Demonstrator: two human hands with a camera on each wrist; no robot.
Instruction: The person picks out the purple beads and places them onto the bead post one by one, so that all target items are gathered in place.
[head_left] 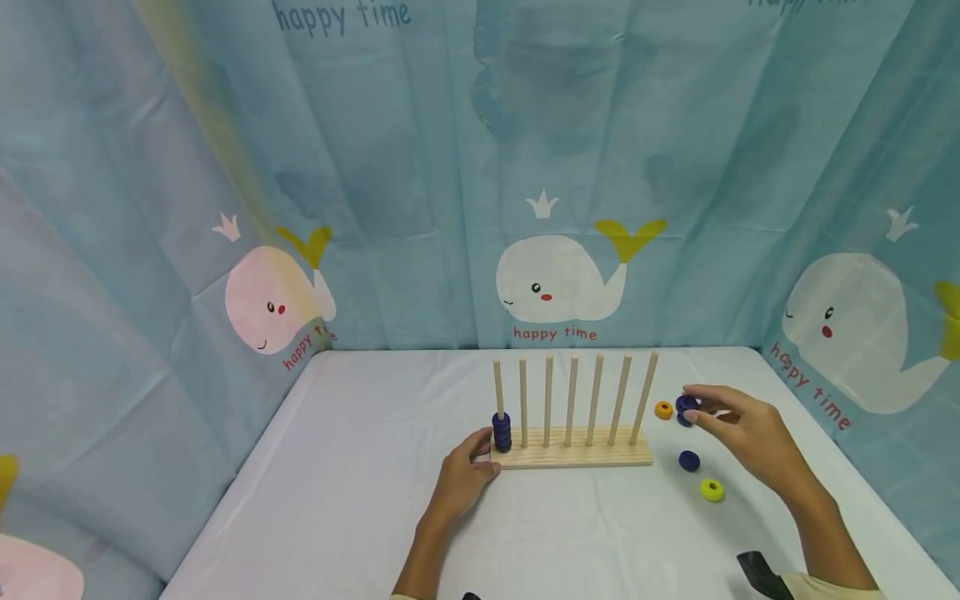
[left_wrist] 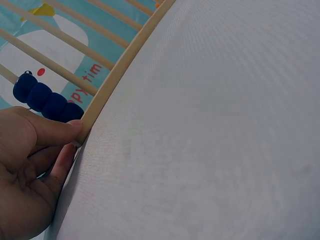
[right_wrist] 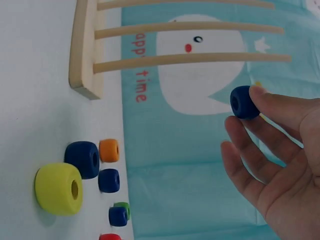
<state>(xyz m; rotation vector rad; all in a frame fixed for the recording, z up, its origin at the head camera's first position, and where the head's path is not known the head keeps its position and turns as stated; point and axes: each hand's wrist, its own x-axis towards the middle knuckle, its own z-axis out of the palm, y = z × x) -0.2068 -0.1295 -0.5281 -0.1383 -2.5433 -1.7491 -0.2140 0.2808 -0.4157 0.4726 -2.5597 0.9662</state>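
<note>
A wooden peg rack (head_left: 573, 457) with several upright pegs stands on the white table. Several dark blue beads (head_left: 502, 433) are stacked on its leftmost peg; in the left wrist view the same blue beads (left_wrist: 42, 99) sit just above the thumb. My left hand (head_left: 459, 479) grips the left end of the base between thumb and fingers. To the right of the rack, my right hand (head_left: 750, 429) pinches one blue bead (right_wrist: 244, 103) between thumb and fingertips, raised above the table. The other pegs carry no beads.
Right of the rack lie an orange bead (head_left: 663, 410), a blue bead (head_left: 689, 461) and a yellow bead (head_left: 712, 490). The right wrist view also shows more blue beads (right_wrist: 109, 180), a green bead (right_wrist: 125, 208) and a red bead (right_wrist: 110, 237). A whale-printed curtain (head_left: 420, 167) surrounds the table.
</note>
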